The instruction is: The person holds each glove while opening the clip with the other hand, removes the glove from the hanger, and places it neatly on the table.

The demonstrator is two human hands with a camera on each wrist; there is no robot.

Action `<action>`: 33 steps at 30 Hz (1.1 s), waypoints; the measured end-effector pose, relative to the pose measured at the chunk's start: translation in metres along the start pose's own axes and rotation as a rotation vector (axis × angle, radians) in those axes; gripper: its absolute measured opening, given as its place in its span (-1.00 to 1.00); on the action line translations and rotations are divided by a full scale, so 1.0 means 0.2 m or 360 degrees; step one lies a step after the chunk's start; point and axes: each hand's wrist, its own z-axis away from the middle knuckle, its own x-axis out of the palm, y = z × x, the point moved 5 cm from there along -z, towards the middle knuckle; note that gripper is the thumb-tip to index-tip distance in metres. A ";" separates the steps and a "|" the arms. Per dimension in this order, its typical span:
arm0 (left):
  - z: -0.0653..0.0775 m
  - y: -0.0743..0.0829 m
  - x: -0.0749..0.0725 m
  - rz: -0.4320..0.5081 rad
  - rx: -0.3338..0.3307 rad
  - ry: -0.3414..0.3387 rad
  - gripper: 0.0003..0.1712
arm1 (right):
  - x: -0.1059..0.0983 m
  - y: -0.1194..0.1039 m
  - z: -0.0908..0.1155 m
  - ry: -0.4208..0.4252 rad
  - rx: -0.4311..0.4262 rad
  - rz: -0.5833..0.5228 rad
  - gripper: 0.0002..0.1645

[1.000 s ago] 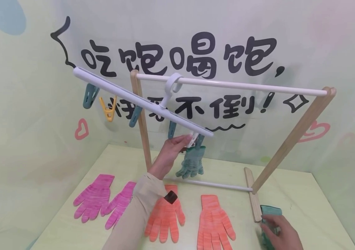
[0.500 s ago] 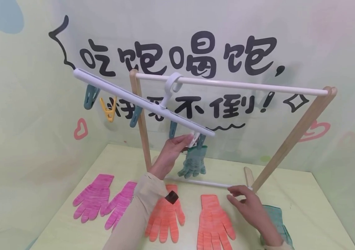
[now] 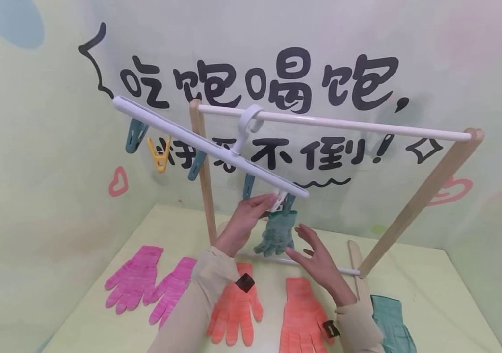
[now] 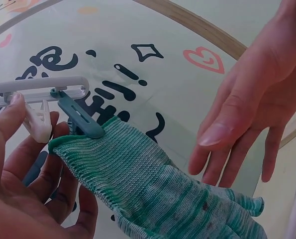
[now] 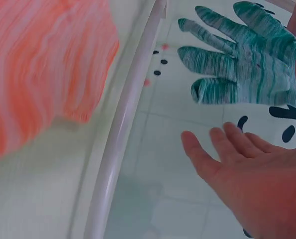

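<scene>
A green striped glove (image 3: 277, 233) hangs by its cuff from a teal clothespin (image 4: 80, 117) near the lower end of the tilted lavender hanger (image 3: 180, 133). My left hand (image 3: 243, 218) pinches the white clothespin (image 4: 38, 122) beside it, thumb on one side and fingers behind. Just right of the hanging glove is my right hand (image 3: 317, 257), its fingers spread and slightly bent, holding nothing. In the right wrist view a gap shows between that hand and the glove (image 5: 257, 59). Another green glove (image 3: 392, 321) lies flat on the table at the right.
The hanger hooks over the white rod (image 3: 343, 123) of a wooden-sided rack (image 3: 423, 201). More teal clothespins (image 3: 136, 135) and a yellow one (image 3: 160, 156) hang along it. Two pink gloves (image 3: 135, 279) and two orange gloves (image 3: 301, 314) lie on the pale table (image 3: 436, 289).
My right hand has left the green glove on the table and moved left and up to beside the hanging one. The left hand keeps its pinch on the white clothespin.
</scene>
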 end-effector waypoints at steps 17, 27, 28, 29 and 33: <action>0.00 -0.01 -0.01 -0.0007 -0.0020 0.0015 -0.53 | 0.13 -0.04 -0.01 0.0062 -0.0120 -0.0435 -0.61; -0.03 -0.06 0.01 0.0024 0.0020 -0.0018 -0.60 | 0.10 -0.04 0.00 0.0227 0.0000 -0.0469 -0.71; -0.03 -0.06 0.01 0.0015 0.0025 -0.0030 -0.61 | 0.09 -0.04 0.01 0.0241 0.0003 -0.0468 -0.71; -0.04 -0.06 0.02 0.0010 0.0031 -0.0044 -0.61 | 0.09 -0.04 0.01 0.0251 0.0007 -0.0468 -0.72; -0.04 -0.04 0.05 -0.0030 0.0062 -0.0098 -0.58 | 0.08 -0.04 0.02 0.0254 -0.0002 -0.0480 -0.71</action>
